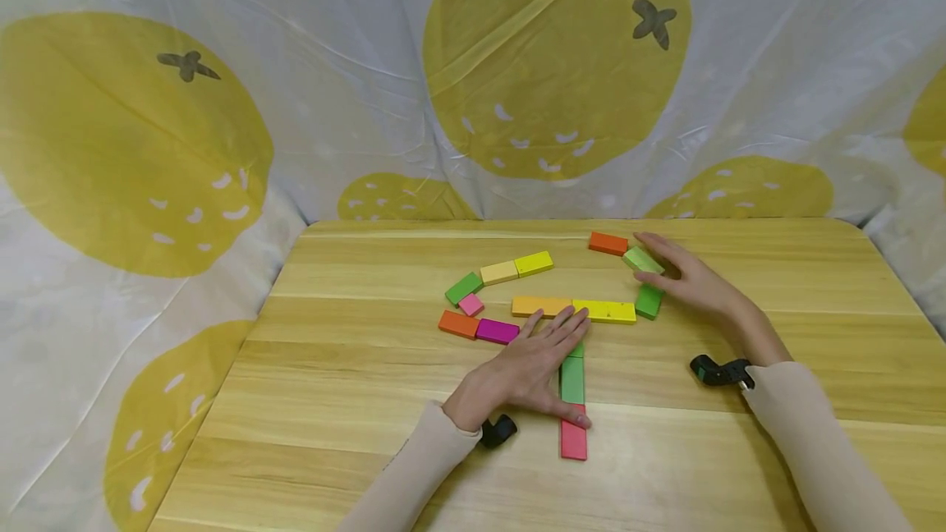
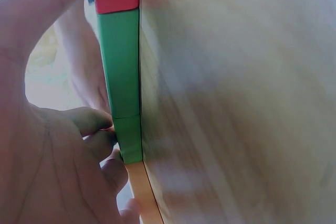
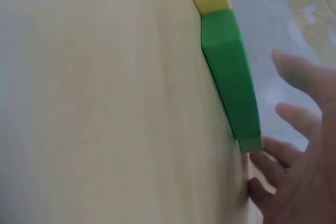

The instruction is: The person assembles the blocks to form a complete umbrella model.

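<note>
My left hand [image 1: 526,369] lies spread over a column of blocks, its fingertips by the yellow-orange block [image 1: 541,306]. Its thumb touches the red block [image 1: 573,440] at the near end. Between them lies a green block [image 1: 572,380], with a smaller green block [image 2: 128,139] beyond, partly covered in the head view. My right hand [image 1: 698,282] is by the light green block [image 1: 641,259], fingers extended and parted around it. Firm contact there is unclear. A darker green block [image 1: 649,302] adjoins the light green one. The long yellow block [image 1: 608,312] lies beside it.
An orange-red block [image 1: 608,243] lies at the back. On the left, yellow [image 1: 534,263], cream [image 1: 498,272], green [image 1: 464,288], pink [image 1: 471,304], orange [image 1: 458,324] and purple [image 1: 498,331] blocks form a curve. A patterned cloth [image 1: 355,121] hangs behind the wooden table [image 1: 332,368].
</note>
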`<state>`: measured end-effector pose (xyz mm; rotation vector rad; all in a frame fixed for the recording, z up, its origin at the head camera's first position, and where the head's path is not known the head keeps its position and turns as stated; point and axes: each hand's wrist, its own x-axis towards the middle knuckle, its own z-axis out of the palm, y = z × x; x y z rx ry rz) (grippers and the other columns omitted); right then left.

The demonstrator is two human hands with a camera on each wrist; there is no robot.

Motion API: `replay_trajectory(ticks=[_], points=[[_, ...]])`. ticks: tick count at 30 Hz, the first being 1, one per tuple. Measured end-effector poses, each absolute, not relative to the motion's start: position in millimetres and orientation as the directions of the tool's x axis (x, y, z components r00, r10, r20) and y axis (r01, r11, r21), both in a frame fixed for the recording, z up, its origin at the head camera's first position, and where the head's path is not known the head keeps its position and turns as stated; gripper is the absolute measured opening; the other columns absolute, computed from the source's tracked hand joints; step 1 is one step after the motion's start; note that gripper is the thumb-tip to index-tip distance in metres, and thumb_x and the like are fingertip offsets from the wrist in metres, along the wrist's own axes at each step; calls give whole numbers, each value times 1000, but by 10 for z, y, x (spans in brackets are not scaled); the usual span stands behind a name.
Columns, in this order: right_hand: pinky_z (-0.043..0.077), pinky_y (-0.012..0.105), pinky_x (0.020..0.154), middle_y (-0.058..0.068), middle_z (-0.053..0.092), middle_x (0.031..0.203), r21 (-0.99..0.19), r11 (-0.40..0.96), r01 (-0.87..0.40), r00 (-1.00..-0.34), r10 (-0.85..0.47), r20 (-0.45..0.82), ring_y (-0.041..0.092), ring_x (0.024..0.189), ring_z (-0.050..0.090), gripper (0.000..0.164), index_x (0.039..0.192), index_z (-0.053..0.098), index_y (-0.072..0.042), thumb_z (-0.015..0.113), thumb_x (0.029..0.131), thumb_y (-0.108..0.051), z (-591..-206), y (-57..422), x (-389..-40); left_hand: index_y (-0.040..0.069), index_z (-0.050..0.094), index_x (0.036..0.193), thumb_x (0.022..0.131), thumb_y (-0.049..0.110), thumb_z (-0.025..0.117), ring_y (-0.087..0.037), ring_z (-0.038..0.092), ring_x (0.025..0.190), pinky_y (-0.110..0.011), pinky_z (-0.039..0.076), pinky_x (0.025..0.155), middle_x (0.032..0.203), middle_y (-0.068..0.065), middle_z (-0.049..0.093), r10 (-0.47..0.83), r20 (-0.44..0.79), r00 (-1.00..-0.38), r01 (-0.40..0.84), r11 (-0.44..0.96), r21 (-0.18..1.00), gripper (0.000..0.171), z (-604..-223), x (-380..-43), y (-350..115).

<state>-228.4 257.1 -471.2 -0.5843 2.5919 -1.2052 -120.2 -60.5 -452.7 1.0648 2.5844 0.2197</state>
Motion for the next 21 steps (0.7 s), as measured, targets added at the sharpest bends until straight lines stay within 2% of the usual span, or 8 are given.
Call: replay_trajectory(ticks=[5,10,15,21], points=[[10,84,114,20,1,174,-769,595,-234,-893,-445,-73,52,158,1,79,168,15,-24,60,105,-35,-4763,2669,-2051,17,1,168,77,79,72,-15,-9,163,-48,-4,133,176,6,-7,706,-247,-664,649,708,277,131,-4520,-1197,-622],[7,85,113,24,-1,173,-754,602,-262,-886,-461,-60,56,156,-4,76,168,16,-19,59,106,-33,-4802,2660,-1914,16,1,168,78,79,71,-15,-8,163,-48,-3,133,176,6,-6,703,-245,-668,649,711,271,130,-4515,-1195,-648],[-1,81,117,25,1,173,-717,631,-298,-892,-452,-27,55,157,-8,74,167,22,-17,59,105,-34,-4872,2634,-1860,16,1,168,78,79,71,-16,-7,163,-49,-3,133,176,5,-5,706,-245,-664,652,708,272,130,-4514,-1191,-643],[-3,71,125,27,7,172,-678,643,-355,-896,-441,50,51,159,0,73,166,24,-17,60,105,-33,-4945,2641,-1829,17,2,168,78,79,70,-16,-7,163,-49,-2,133,176,5,-5,710,-241,-661,660,704,264,129,-4510,-1193,-610]])
